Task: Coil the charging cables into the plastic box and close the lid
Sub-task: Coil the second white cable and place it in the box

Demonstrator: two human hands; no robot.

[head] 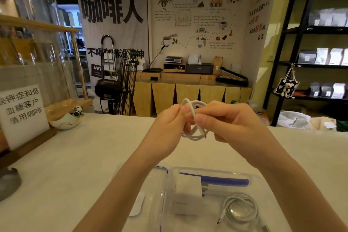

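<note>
Head view: both hands' fingers (202,118) pinch a white cable (194,135); banner (111,24) reads "NEED COFFEE".

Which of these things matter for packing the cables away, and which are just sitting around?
Part of the job:
white cable held by left hand and right hand
plastic box
coiled cable inside
lid

Just lying about:
panda figurine
sign
fan

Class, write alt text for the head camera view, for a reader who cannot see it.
Two hands, left hand and right hand, hold a coiled white cable above a pale counter. Below, an open clear plastic box holds another coiled cable and a white charger.
</note>
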